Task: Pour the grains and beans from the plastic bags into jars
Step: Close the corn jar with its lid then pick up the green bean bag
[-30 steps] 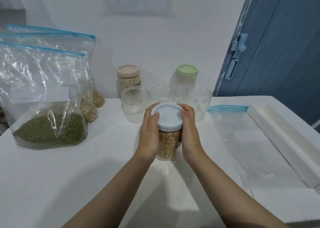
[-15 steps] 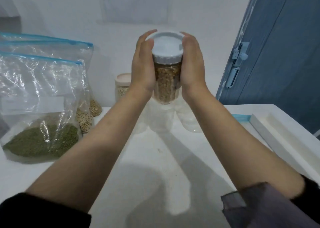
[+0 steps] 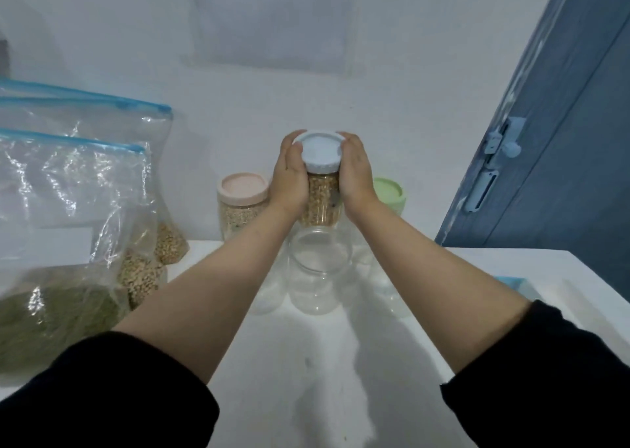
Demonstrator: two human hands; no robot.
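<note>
A jar of tan grain (image 3: 322, 203) with a white-blue lid (image 3: 320, 152) is held up at the back of the table, between both hands. My left hand (image 3: 289, 178) grips its left side and my right hand (image 3: 356, 174) grips its right side. It hangs above an empty clear jar (image 3: 318, 270). Behind stand a pink-lidded jar of grain (image 3: 242, 205) and a green-lidded jar (image 3: 388, 193). At the left lean zip bags: one with green beans (image 3: 58, 307), one with pale beans (image 3: 139, 277), one with tan grain (image 3: 170, 246).
More empty clear jars (image 3: 392, 297) stand under my arms, partly hidden. The white table (image 3: 324, 379) meets a white wall behind. A blue door (image 3: 552, 140) stands at the right. A blue zip edge of a flat bag (image 3: 514, 285) shows at the right.
The jar was lifted off the table with both hands, then carried away from me toward the back row; it now sits lower and farther out, between the pink-lidded and green-lidded jars.
</note>
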